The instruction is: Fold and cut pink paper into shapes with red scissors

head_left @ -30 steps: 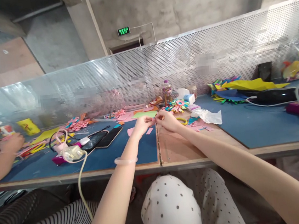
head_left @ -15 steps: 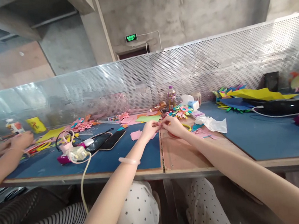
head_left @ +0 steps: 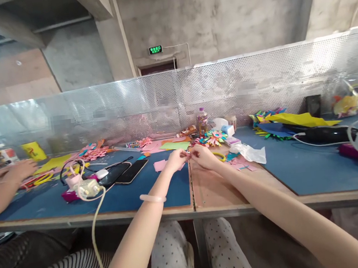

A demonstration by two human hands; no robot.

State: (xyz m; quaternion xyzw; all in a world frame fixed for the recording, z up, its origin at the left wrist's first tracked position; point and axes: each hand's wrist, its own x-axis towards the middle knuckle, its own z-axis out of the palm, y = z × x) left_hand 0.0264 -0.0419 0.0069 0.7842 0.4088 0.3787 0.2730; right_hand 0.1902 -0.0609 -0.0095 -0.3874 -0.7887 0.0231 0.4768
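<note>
My left hand [head_left: 176, 160] and my right hand [head_left: 203, 156] meet above the seam in the tabletop, fingertips pinched together. Between them is a small folded pink piece of paper [head_left: 188, 154], mostly covered by the fingers. Loose pink paper pieces [head_left: 159, 166] lie left of my left hand, with a light green sheet [head_left: 175, 145] just behind it. Beyond my right hand sits a multicoloured paper flower [head_left: 216, 137]. A yellow ring, likely a tape roll [head_left: 221, 157], and pink and blue scraps [head_left: 244, 163] are close to my right wrist.
A phone [head_left: 133, 171] and a power strip with plugs [head_left: 87, 189] lie at left; its cable hangs over the table edge. Another person's hand [head_left: 21, 171] works at far left. A drink bottle [head_left: 202, 122], crumpled white tissue [head_left: 249, 154] and perforated metal screen [head_left: 158, 89] stand behind.
The view has shifted slightly, so the table sits a little lower and to the left. Both hands stay together at the pink paper, with only small finger movement.
</note>
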